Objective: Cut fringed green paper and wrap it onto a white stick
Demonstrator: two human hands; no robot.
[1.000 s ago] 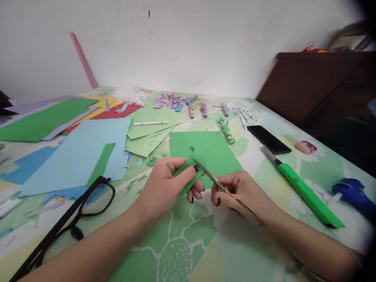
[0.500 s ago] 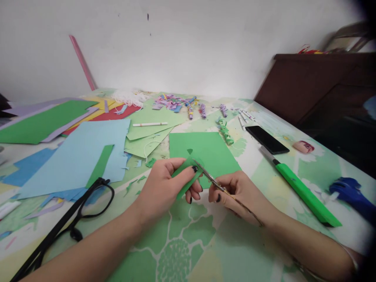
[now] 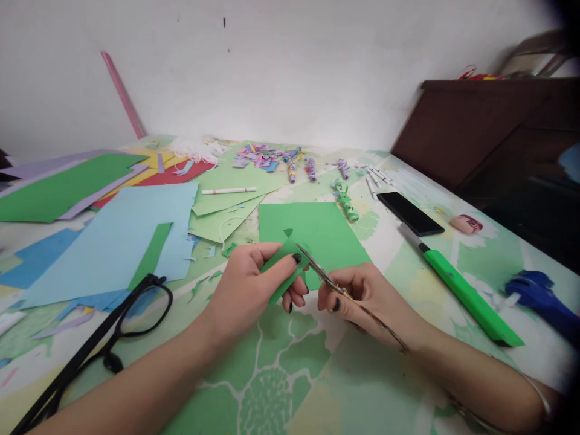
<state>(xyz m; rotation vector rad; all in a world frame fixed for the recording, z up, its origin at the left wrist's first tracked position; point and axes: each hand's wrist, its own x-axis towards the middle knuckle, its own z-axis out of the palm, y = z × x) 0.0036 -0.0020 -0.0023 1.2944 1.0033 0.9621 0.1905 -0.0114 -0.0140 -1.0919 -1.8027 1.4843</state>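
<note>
My left hand [image 3: 247, 289] pinches a small strip of green paper [image 3: 281, 270] between thumb and fingers. Small scissors [image 3: 322, 275] are gripped in my right hand [image 3: 369, 296], and their blades meet the strip's upper right end. A tiny triangular green offcut [image 3: 288, 232] lies on the green sheet [image 3: 317, 232] just behind the hands. Both hands hover low over the table's middle front.
Black glasses [image 3: 113, 329] lie at the front left. Light blue [image 3: 113, 241], pale green [image 3: 226, 199] and other coloured sheets cover the left. A phone [image 3: 409, 213], a green utility knife [image 3: 466, 296], a blue object [image 3: 541, 296], white sticks and paper scraps lie right and back.
A small curl at the strip's end has been snipped off and now lies as a triangle on the green sheet. Both hands shifted slightly left.
</note>
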